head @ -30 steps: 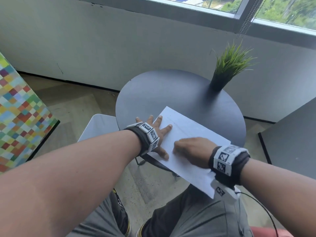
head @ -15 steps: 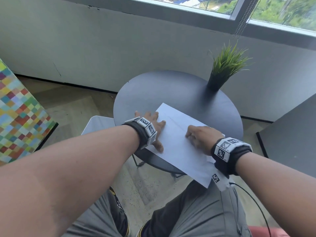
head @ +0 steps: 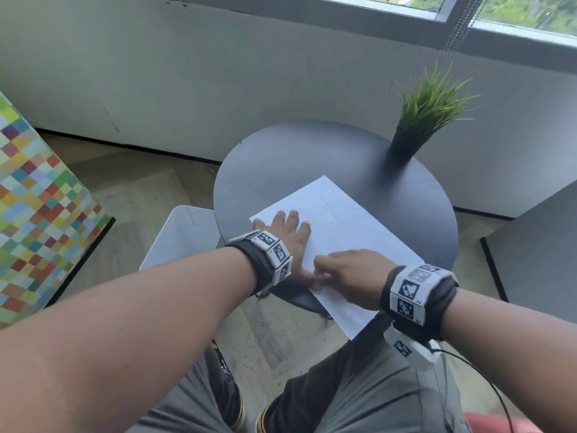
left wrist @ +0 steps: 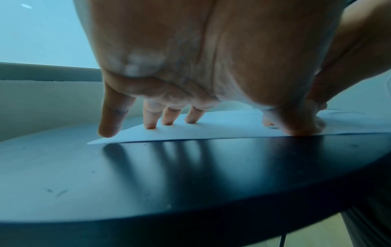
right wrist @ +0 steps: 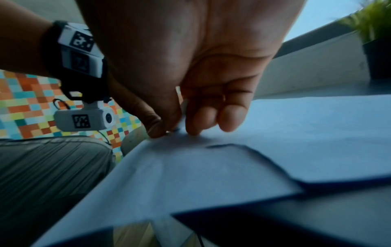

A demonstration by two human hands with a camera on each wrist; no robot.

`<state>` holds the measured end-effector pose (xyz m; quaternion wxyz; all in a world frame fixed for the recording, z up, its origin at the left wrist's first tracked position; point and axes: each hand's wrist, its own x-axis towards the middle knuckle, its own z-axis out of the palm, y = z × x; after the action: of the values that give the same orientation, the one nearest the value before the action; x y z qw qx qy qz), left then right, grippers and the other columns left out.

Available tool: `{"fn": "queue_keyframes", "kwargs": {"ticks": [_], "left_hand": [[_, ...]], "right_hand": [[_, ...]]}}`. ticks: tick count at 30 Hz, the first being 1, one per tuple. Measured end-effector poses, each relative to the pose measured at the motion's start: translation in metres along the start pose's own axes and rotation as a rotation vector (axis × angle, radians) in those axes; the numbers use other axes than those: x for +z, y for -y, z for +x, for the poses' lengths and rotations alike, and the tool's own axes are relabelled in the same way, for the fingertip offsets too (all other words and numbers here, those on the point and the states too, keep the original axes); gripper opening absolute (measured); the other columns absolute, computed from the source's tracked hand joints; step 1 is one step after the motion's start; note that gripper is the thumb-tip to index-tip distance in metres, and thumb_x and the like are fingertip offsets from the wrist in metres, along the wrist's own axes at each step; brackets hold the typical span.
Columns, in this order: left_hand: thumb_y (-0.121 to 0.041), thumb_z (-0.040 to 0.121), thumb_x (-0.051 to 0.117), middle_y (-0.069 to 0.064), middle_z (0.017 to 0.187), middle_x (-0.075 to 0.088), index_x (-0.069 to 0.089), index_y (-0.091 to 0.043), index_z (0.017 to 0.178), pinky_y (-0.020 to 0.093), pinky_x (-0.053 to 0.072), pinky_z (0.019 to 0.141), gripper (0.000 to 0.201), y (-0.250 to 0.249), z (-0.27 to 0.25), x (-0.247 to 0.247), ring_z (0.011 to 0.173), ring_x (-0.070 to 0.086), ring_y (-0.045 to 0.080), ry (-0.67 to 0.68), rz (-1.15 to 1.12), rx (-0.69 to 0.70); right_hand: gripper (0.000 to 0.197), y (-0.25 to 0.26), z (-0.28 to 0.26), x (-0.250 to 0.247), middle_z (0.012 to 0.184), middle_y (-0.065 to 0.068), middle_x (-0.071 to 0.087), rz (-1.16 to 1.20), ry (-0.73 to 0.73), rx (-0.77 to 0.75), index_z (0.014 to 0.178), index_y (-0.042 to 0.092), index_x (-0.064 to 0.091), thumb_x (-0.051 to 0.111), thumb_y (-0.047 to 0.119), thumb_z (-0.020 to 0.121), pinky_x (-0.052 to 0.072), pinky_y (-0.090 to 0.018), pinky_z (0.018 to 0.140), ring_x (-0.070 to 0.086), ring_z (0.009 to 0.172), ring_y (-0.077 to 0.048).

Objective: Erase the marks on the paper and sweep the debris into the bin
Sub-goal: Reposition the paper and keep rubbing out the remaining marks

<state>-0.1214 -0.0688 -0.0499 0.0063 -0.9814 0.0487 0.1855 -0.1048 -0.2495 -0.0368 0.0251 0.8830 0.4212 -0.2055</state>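
Observation:
A white sheet of paper (head: 349, 223) lies on the round dark table (head: 296, 157), with its near end hanging over the edge. My left hand (head: 288, 234) lies flat on the sheet's left corner, its straight spread fingers (left wrist: 149, 120) pressing down. My right hand (head: 320, 273) is low on the paper (right wrist: 306, 133) beside my left thumb. It pinches a small white eraser (right wrist: 183, 108) between thumb and fingers, tip down on the sheet. Faint pencil lines (left wrist: 338, 112) show to the right of my left hand. The white bin (head: 184, 242) stands on the floor, left of the table.
A potted grass plant (head: 427, 114) stands at the table's far right. A few dark specks (left wrist: 57, 192) lie on the bare tabletop. A colourful checkered block (head: 37, 214) is on the left and a grey unit (head: 537, 245) on the right. My knees are under the table's near edge.
My right hand has slid left and towards me across the paper, ending beside my left thumb. My left hand has shifted further onto the sheet's corner.

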Motion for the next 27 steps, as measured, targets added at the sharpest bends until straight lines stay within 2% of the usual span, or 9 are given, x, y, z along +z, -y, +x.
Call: {"fn": "queue_keyframes", "kwargs": {"ticks": [2,4,6,8,11,15,20,24,27], "left_hand": [[-0.095,0.053,0.047,0.005,0.162,-0.006,0.001,-0.023,0.154,0.067,0.019,0.108,0.132,0.002,0.0,0.002,0.149,-0.001,0.029,0.018,0.003,0.002],[-0.095,0.053,0.048,0.005,0.162,-0.009,-0.002,-0.023,0.155,0.069,0.018,0.107,0.134,0.003,0.001,0.002,0.149,-0.003,0.029,0.034,-0.004,0.002],[-0.094,0.053,0.05,0.005,0.162,-0.01,-0.003,-0.024,0.155,0.07,0.018,0.107,0.134,0.003,0.002,0.002,0.149,-0.005,0.029,0.044,-0.015,0.001],[-0.093,0.053,0.052,0.005,0.162,-0.011,-0.003,-0.024,0.155,0.071,0.017,0.107,0.135,0.003,0.001,0.001,0.149,-0.006,0.029,0.055,-0.026,0.001],[-0.092,0.054,0.052,0.006,0.162,-0.012,-0.004,-0.023,0.155,0.071,0.018,0.107,0.134,0.004,0.002,0.002,0.149,-0.007,0.03,0.055,-0.029,0.009],[-0.092,0.054,0.052,0.006,0.162,-0.011,-0.003,-0.023,0.154,0.072,0.018,0.106,0.134,0.003,0.003,0.003,0.149,-0.006,0.031,0.049,-0.022,0.011],[-0.094,0.052,0.051,0.005,0.162,-0.013,-0.006,-0.025,0.154,0.071,0.019,0.106,0.136,0.009,0.003,0.002,0.149,-0.008,0.029,0.057,-0.01,0.036],[-0.094,0.052,0.05,0.004,0.162,-0.011,-0.005,-0.027,0.154,0.07,0.02,0.104,0.133,0.009,0.004,0.0,0.149,-0.005,0.029,0.053,0.022,0.043],[-0.092,0.051,0.052,0.004,0.162,-0.01,-0.004,-0.028,0.153,0.072,0.019,0.102,0.133,0.013,0.004,-0.002,0.149,-0.003,0.029,0.074,0.036,0.059]], "right_hand": [[0.013,-0.005,-0.001,-0.003,0.106,0.008,0.059,-0.026,0.025,-0.032,0.11,0.033,0.045,0.039,0.033,0.098,0.05,-0.041,0.077,0.059,0.096,-0.024],[0.02,-0.025,0.004,-0.014,0.115,0.008,0.06,-0.024,-0.009,0.124,0.115,0.035,0.046,0.036,0.035,0.098,0.05,-0.039,0.08,0.059,0.102,-0.024],[0.019,-0.036,0.01,-0.02,0.113,0.001,0.063,-0.042,-0.087,0.208,0.112,0.029,0.046,0.035,0.035,0.097,0.051,-0.04,0.079,0.059,0.1,-0.029],[0.014,-0.019,0.014,-0.018,0.105,-0.002,0.062,-0.063,-0.055,0.11,0.107,0.024,0.045,0.036,0.031,0.098,0.05,-0.04,0.077,0.059,0.095,-0.03],[0.007,0.002,0.011,-0.008,0.102,0.003,0.059,-0.06,0.03,-0.037,0.104,0.028,0.043,0.039,0.03,0.098,0.049,-0.04,0.075,0.059,0.093,-0.026],[0.016,-0.038,0.013,-0.021,0.113,0.0,0.063,-0.081,-0.07,0.234,0.107,0.025,0.042,0.033,0.031,0.096,0.051,-0.04,0.078,0.06,0.099,-0.03],[0.003,0.0,0.005,-0.002,0.099,0.005,0.055,-0.079,0.025,-0.023,0.102,0.032,0.036,0.035,0.031,0.099,0.049,-0.04,0.073,0.058,0.089,-0.027],[0.011,-0.043,0.009,-0.018,0.111,0.001,0.063,-0.085,-0.06,0.267,0.102,0.029,0.038,0.032,0.037,0.098,0.053,-0.041,0.077,0.061,0.094,-0.03],[0.004,-0.024,0.004,-0.018,0.101,0.0,0.059,-0.111,-0.003,0.175,0.097,0.026,0.036,0.035,0.03,0.096,0.047,-0.037,0.074,0.059,0.092,-0.03]]}}
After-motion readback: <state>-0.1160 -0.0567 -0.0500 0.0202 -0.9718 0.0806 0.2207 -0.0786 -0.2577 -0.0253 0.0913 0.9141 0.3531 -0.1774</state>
